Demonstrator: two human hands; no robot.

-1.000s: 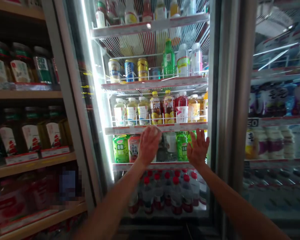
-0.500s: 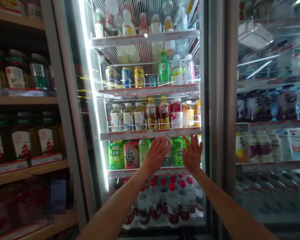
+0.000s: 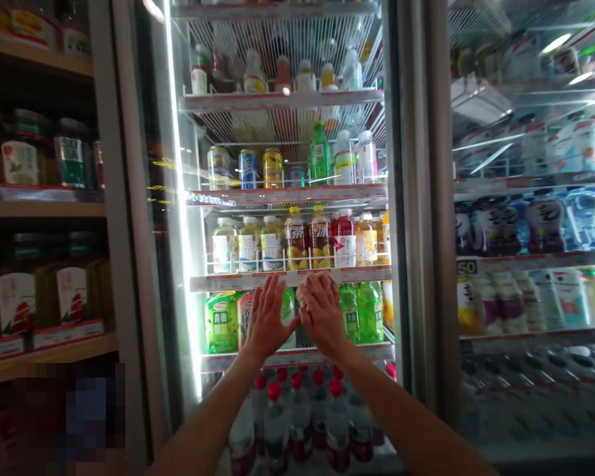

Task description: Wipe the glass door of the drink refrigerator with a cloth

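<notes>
Glass cooler door (image 3: 327, 178), centre of frame: what looks like a wiping stroke, both hands up.
Left hand (image 3: 268, 318) open, fingers spread, nothing seen in it; right hand (image 3: 323, 309) flattened, fingers over a crumpled pale cloth or tissue (image 3: 302, 296), just right of mid-frame, by the strip under the lemon-tea bottles (image 3: 318, 239). Palms seem to rest on the glass; contact not certain. A further stroke would call for even pressure, wad kept pinned.

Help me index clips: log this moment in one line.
left hand: open, nothing seen held | right hand: over pale cloth-like item | ahead: lit drinks cooler
</notes>
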